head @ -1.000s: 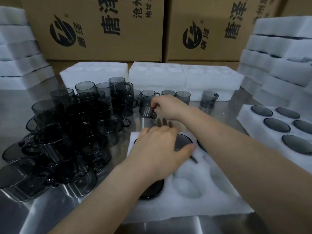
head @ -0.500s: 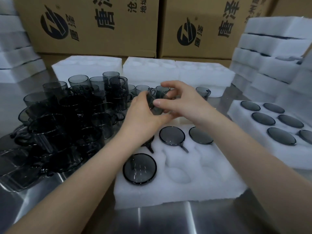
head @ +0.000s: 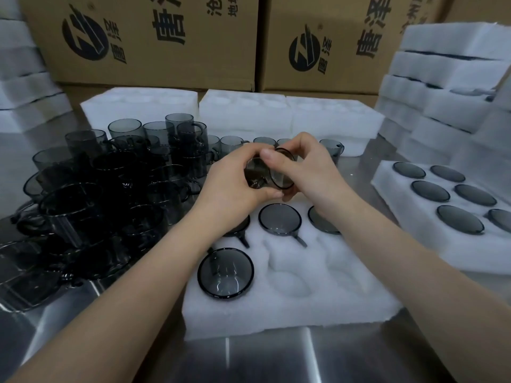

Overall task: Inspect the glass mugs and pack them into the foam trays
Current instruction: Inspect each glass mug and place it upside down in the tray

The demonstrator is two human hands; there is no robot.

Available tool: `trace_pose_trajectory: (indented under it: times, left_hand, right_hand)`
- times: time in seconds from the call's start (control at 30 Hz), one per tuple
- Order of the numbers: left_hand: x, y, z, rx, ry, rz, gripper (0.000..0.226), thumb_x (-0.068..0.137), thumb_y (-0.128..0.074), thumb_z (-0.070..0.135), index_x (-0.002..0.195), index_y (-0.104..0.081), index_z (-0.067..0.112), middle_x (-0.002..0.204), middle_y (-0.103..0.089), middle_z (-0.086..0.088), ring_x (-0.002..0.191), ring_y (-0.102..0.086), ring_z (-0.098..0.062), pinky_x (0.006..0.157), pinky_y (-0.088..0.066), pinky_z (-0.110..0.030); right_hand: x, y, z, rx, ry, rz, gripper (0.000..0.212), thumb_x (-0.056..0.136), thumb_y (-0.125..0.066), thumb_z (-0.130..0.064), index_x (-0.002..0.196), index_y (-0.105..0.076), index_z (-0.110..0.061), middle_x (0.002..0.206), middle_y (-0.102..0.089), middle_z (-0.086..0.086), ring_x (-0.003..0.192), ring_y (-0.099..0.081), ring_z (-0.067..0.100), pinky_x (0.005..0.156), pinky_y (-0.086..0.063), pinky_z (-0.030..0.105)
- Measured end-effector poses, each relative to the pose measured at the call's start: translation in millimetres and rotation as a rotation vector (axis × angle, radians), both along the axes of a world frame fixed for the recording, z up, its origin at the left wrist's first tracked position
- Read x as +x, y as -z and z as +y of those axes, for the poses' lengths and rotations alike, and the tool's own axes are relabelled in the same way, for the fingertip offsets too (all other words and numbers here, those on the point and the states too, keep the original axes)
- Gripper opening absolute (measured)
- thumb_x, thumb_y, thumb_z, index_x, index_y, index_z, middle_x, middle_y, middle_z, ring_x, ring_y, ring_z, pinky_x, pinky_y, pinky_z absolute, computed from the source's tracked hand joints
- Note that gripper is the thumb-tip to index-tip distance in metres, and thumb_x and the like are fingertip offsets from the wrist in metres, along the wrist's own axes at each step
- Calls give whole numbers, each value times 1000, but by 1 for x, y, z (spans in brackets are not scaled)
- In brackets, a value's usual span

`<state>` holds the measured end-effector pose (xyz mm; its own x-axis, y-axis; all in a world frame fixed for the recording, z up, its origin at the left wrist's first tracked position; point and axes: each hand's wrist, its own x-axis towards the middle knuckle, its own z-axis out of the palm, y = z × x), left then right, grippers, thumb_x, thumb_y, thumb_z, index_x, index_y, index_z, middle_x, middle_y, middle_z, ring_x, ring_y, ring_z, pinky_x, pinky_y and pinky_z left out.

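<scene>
Smoky glass mug [head: 269, 172] held in both hands' grip, left [head: 235, 186] and right [head: 309, 172], above the foam tray [head: 290, 294].

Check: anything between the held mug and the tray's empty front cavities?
Nothing visible. Left hand and right hand hold the glass mug above the foam tray; front-middle cavity lies open.

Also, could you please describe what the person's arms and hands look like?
The left hand and right hand are bare: no gloves, rings or watch show. The forearms are uncovered to the frame edge, with no sleeve in view. The one thumbnail that shows is short.
</scene>
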<state>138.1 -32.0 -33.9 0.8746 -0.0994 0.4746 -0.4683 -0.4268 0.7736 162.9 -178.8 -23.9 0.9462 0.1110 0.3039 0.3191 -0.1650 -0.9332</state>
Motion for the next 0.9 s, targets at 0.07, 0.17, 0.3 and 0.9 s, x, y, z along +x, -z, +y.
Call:
trace_pose_trajectory:
  times: [0.07,0.17,0.3,0.9]
  left_hand:
    - [0,0,1,-7,42,9,60,65,-86,10,117,-60,26,108,-65,15,105,-62,-5,97,-48,-25]
    - [1,-1,4,-48,114,44,61,66,-84,3,119,-60,23,116,-65,6,111,-61,-10,102,-46,-31]
    - [3,0,6,-100,101,51,55,70,-82,4,119,-61,18,114,-67,5,112,-60,-10,105,-43,-36]
    - [0,5,2,74,1,-37,56,68,-85,21,115,-59,34,96,-65,22,93,-60,5,83,-44,-10]
  right_hand:
    - [1,0,0,14,68,-15,31,84,-74,-35,77,-51,-16,66,-57,-5,40,-52,8,35,-40,22]
    - [3,0,-2,66,104,-3,33,91,-65,-33,69,-48,-16,46,-51,-9,31,-43,10,31,-32,19]
    - [6,-1,-9,249,-102,152,21,98,-55,-22,80,-58,-12,52,-56,-1,37,-46,14,36,-36,21]
    - [1,7,-9,-126,25,-122,39,74,-84,-28,84,-47,-23,86,-55,-6,57,-49,-1,53,-40,18]
